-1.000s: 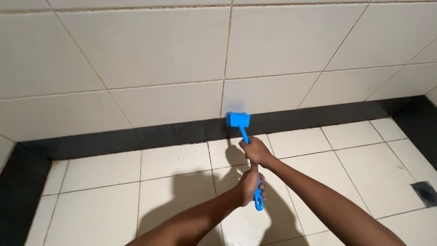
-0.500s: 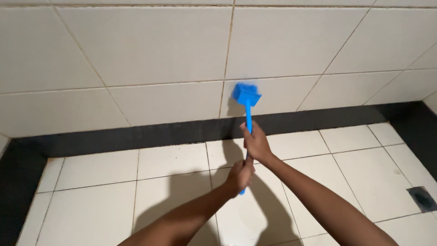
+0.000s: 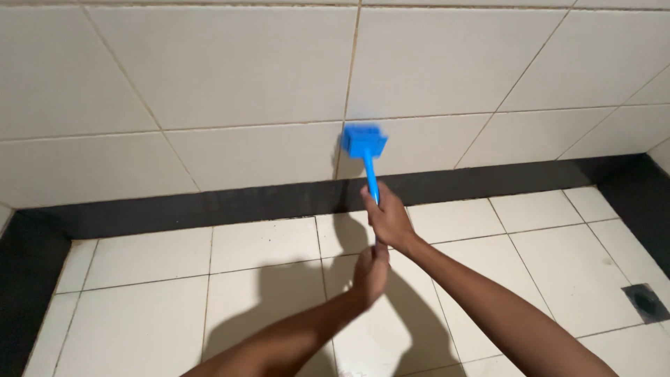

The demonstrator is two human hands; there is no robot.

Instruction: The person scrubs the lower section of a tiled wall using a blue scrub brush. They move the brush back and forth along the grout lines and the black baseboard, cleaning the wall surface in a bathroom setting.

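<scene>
Both hands are closed on the handle of a blue brush (image 3: pixel 364 150), one above the other. The right hand (image 3: pixel 388 222) wraps the shaft higher up, nearer the head, and probably does most of the steering; the left hand (image 3: pixel 370 271) clasps the lower end just beneath it, close enough that the two nearly touch, which likely steadies the tool and adds push. Only a short length of the handle shows above the right grip; the part running through both fists is hidden. The brush head is pressed against the white wall (image 3: pixel 230 77), at the lower row of tiles just right of a vertical grout line, a little above the black band (image 3: pixel 209 206) that runs along the foot of the wall. The head looks slightly blurred. Both forearms reach forward from the bottom edge of the view and cast a dark shadow on the white floor (image 3: pixel 146 307) below them. A small dark drain (image 3: pixel 647 301) sits in the floor at far right, well apart from the hands.
</scene>
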